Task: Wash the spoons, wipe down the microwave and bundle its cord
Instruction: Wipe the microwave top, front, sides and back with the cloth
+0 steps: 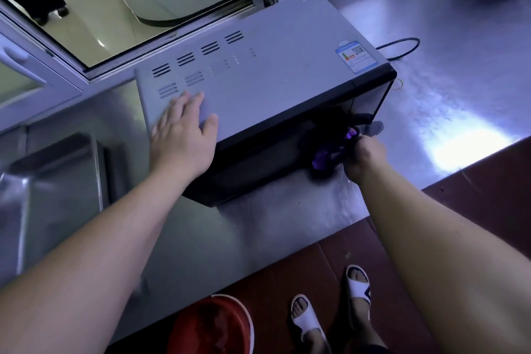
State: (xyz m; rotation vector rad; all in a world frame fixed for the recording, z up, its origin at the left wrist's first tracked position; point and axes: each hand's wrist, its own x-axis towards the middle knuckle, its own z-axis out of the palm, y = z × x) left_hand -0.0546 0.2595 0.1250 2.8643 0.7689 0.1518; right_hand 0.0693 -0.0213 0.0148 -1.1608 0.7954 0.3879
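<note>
From where I watched, the steel surface (431, 112) filled most of the view, running from the window frame at the back to the near edge above the red floor. A sink basin (51, 190) was sunk into it on the left. The microwave (273, 72) sat on the surface just right of that basin, turned at an angle, its grey vented top facing up and its dark door side toward me. An energy label (356, 57) was stuck near the top's right corner. The cord (402, 47) lay in a loose loop on the surface behind the microwave's right end (I could not see where it joined the body).

My left hand (184, 135) lay flat and open on the microwave's top at its near left corner, fingers spread, gripping nothing. My right hand (363, 156) was closed around a bunched purple and grey cloth (333, 152), pressing it against the dark front at the right end of the door.

A small rubber band (398, 84) lay on the surface just beside the microwave's right side. Below the surface's edge stood a red basin (212, 325) on the floor.
</note>
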